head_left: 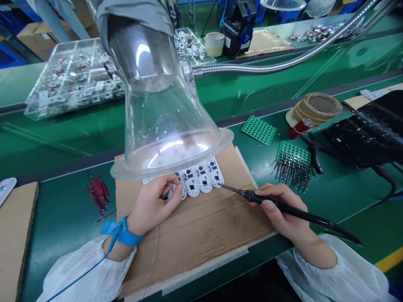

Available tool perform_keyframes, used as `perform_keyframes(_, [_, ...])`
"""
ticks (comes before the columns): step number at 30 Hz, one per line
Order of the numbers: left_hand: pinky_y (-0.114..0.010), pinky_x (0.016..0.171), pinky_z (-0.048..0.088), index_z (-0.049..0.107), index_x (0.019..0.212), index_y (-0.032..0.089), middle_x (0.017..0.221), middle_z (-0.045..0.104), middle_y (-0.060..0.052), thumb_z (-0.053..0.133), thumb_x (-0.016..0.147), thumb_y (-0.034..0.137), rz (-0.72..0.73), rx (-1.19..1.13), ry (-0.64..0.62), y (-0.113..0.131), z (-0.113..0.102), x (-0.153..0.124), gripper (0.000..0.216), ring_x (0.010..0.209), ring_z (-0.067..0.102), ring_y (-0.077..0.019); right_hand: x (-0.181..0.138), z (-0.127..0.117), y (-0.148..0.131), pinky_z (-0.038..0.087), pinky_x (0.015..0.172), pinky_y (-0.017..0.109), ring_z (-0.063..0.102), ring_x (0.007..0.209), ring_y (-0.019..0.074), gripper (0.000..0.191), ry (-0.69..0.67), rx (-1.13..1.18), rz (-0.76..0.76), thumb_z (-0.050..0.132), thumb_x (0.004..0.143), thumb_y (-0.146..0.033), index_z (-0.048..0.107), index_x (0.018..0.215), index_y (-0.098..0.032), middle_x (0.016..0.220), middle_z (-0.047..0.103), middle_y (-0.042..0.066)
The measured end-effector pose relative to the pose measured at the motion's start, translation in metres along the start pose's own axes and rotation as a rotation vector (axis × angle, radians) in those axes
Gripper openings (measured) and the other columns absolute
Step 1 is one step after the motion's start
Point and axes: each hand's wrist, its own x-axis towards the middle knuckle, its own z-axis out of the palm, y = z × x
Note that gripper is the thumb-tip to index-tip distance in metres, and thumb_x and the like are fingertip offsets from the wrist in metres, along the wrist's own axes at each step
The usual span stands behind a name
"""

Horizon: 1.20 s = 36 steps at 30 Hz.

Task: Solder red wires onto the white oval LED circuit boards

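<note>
Head view. Left hand (156,202): pinched on thin wire (195,184). White boards (203,176): in a row, beyond that hand and rightward. Right hand (285,212): wrapped around soldering iron (250,196), tip at row's right end. Apparent step: soldering; next move calls for steady wire-to-tip contact.

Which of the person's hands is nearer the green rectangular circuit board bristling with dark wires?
Right. The right hand, holding a black soldering iron, is on the near side of that circuit board; the left hand is farther left, over the brown cardboard sheet.
</note>
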Motion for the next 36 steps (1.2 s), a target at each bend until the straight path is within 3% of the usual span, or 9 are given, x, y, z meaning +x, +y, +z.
perform_keyframes(4, [-0.019,0.049,0.034,0.061,0.089,0.020,0.059,0.042,0.010,0.060,0.096,0.022,-0.028,0.028,0.065,-0.003,0.000,-0.004,0.007,0.047,0.040,-0.0077,0.006,0.018,-0.017,0.059,0.066,0.027,0.072,0.078,0.0174,0.011,0.133,0.157,-0.036,0.062,0.108,-0.025,0.069,0.117,-0.023,0.092,0.072,0.005])
perform_keyframes(8, [-0.021,0.050,0.034,0.059,0.090,0.021,0.061,0.042,0.009,0.061,0.095,0.022,-0.051,0.034,0.135,-0.007,-0.001,-0.010,0.006,0.049,0.041,-0.0091,0.006,0.035,-0.019,0.057,0.063,0.026,0.071,0.077,0.0171,0.009,0.189,0.174,0.018,0.063,0.107,-0.025,0.069,0.113,-0.023,0.092,0.071,0.005])
perform_keyframes(14, [-0.022,0.048,0.033,0.056,0.087,0.022,0.063,0.045,0.008,0.060,0.095,0.022,-0.042,0.031,0.114,-0.009,-0.001,-0.008,0.008,0.048,0.039,-0.0090,-0.003,0.035,-0.003,0.049,0.057,0.030,0.062,0.067,0.0178,0.006,0.197,0.163,0.069,0.066,0.105,-0.028,0.070,0.105,-0.024,0.085,0.066,0.003])
perform_keyframes(21, [-0.021,0.048,0.033,0.057,0.086,0.021,0.061,0.047,0.008,0.058,0.095,0.021,0.004,0.049,0.061,-0.005,-0.001,-0.005,0.009,0.046,0.040,-0.0084,-0.002,0.034,-0.004,0.046,0.059,0.031,0.060,0.067,0.0175,0.005,0.150,0.096,0.086,0.066,0.105,-0.028,0.069,0.104,-0.025,0.083,0.065,0.002])
perform_keyframes(36, [-0.021,0.049,0.032,0.057,0.088,0.021,0.058,0.041,0.010,0.058,0.095,0.018,0.048,0.053,0.061,-0.004,-0.001,-0.004,0.008,0.047,0.037,-0.0083,-0.004,0.031,-0.005,0.051,0.061,0.033,0.063,0.071,0.0199,0.005,0.117,0.065,0.082,0.067,0.104,-0.029,0.069,0.108,-0.027,0.088,0.067,0.003])
